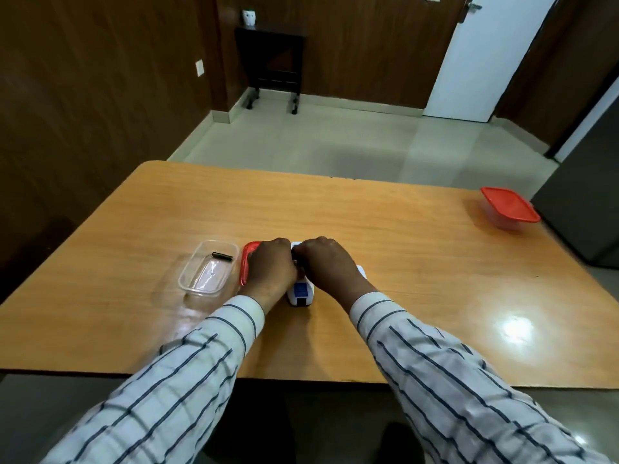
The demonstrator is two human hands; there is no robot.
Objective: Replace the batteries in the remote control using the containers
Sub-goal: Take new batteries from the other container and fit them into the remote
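Note:
A white remote control [300, 293] lies on the wooden table [402, 249] with a blue label showing at its near end. My left hand [269, 267] and my right hand [326, 264] both rest on it with fingers curled, covering most of its body. Left of the hands stands an open clear container [204, 277] holding one dark battery [222, 256]. Its red lid [246, 262] lies between the container and my left hand, partly hidden. Whether a battery is in my fingers is hidden.
A second clear container with a red lid [509, 206] sits closed at the table's far right edge. Beyond the table lie a tiled floor, a dark side table [271, 65] and a white door [485, 55].

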